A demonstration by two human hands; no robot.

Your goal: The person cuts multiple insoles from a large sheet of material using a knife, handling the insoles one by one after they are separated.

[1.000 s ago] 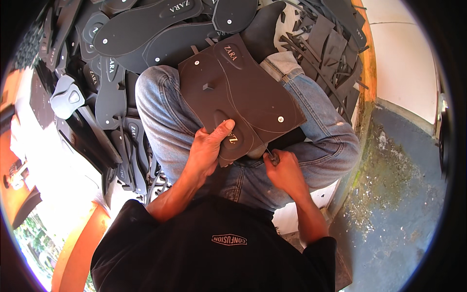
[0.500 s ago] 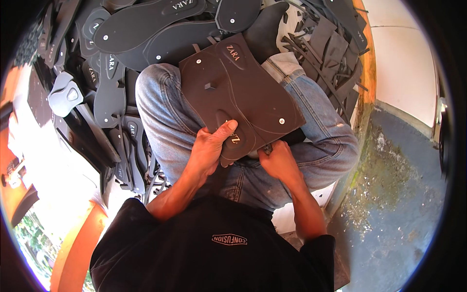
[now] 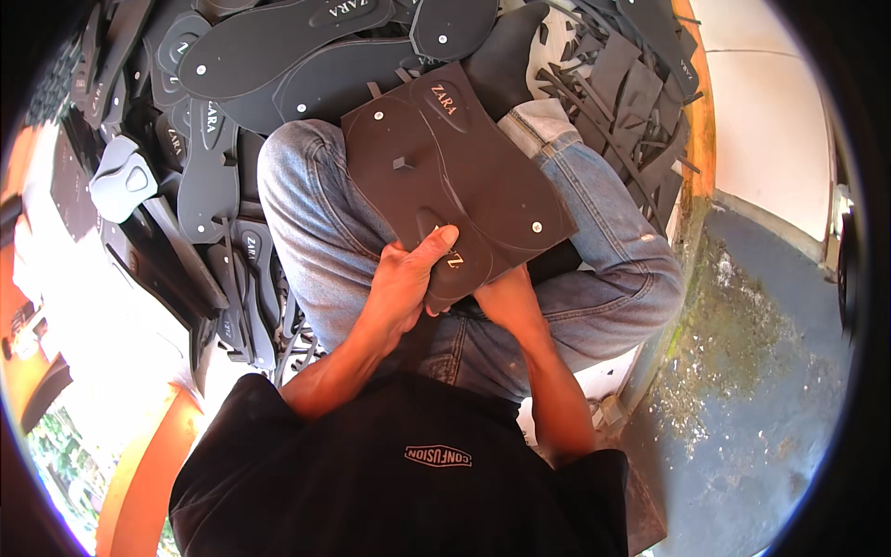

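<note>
A dark brown foam sheet [image 3: 478,176] with two insole shapes outlined on it lies tilted across my lap. Raised oval pads and white round dots mark the shapes. My left hand [image 3: 408,276] grips the near corner, thumb pressed on top over a pad and fingers underneath. Close to it, my right hand [image 3: 510,299] reaches under the sheet's near edge. Its fingers are hidden there, so what they hold does not show. A small dark foam bit [image 3: 403,163] sits upright on the sheet's upper left part.
Dark insoles [image 3: 278,56] lie heaped beyond my knees and to the left, with a grey-white moulded piece [image 3: 123,178] on the heap. Foam offcuts [image 3: 617,102] pile up at the far right, beside an orange-edged ledge [image 3: 705,148]. A stained grey floor [image 3: 742,371] lies lower right.
My right hand has moved left and farther under the sheet, so its fingers no longer show. The sheet has shifted slightly; my left hand keeps its hold.
</note>
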